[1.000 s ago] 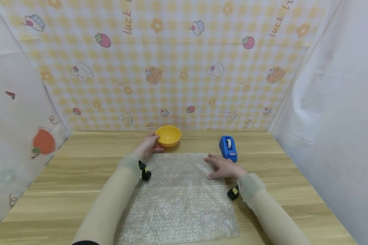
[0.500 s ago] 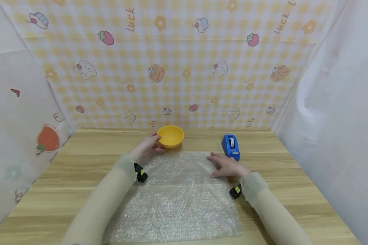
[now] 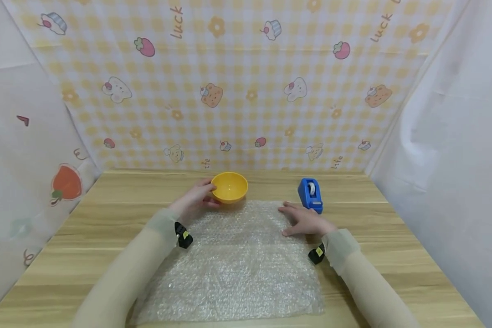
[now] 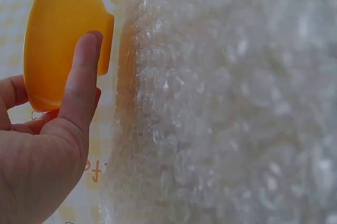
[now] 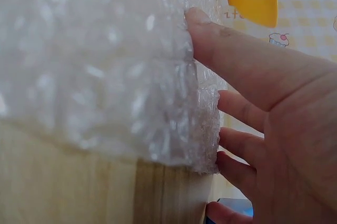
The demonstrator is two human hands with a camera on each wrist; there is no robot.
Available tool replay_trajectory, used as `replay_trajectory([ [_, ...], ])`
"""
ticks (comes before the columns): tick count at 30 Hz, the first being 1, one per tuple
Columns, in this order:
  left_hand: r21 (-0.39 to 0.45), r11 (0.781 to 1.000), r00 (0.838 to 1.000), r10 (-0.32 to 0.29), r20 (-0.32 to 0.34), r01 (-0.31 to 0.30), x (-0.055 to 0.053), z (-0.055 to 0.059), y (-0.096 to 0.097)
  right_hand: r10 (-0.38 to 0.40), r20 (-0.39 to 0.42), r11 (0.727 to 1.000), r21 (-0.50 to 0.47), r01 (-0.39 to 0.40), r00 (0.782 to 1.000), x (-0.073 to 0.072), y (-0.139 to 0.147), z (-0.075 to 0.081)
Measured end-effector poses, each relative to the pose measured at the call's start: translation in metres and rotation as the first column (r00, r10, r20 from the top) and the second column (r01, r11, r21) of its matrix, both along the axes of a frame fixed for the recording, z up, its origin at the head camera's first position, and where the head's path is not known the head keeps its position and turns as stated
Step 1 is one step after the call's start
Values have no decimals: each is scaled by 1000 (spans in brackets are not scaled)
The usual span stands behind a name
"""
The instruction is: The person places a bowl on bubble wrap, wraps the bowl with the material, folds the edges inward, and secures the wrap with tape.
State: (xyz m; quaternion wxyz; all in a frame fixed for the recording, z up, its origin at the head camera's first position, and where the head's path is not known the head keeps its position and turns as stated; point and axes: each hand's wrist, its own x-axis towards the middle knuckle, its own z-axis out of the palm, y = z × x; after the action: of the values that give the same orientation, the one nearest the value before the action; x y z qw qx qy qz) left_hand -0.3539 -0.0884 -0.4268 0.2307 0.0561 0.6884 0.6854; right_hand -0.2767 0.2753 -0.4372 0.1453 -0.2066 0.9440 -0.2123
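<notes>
Yellow bowl (image 3: 229, 196), smooth, round | left grip (image 3: 196, 195) pinching it | right grip (image 3: 305, 220) unclenched, touching bumpy translucent bubble wrap (image 3: 238, 273)

Looked forward and down over the table (image 3: 393, 255) from the head; peered closely from both wrists, sharing the yellow bowl (image 3: 229, 187).

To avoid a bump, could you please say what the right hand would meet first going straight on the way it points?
Across the bubble wrap it touches, the right hand would probably meet the yellow bowl, though depth is unclear.
</notes>
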Motion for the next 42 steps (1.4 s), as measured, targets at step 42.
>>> replay_trajectory([
  [42, -78, 972, 975, -221, 31, 222, 72, -2, -1, -5, 13, 1000, -3, 5, 1000, 1, -3, 2],
])
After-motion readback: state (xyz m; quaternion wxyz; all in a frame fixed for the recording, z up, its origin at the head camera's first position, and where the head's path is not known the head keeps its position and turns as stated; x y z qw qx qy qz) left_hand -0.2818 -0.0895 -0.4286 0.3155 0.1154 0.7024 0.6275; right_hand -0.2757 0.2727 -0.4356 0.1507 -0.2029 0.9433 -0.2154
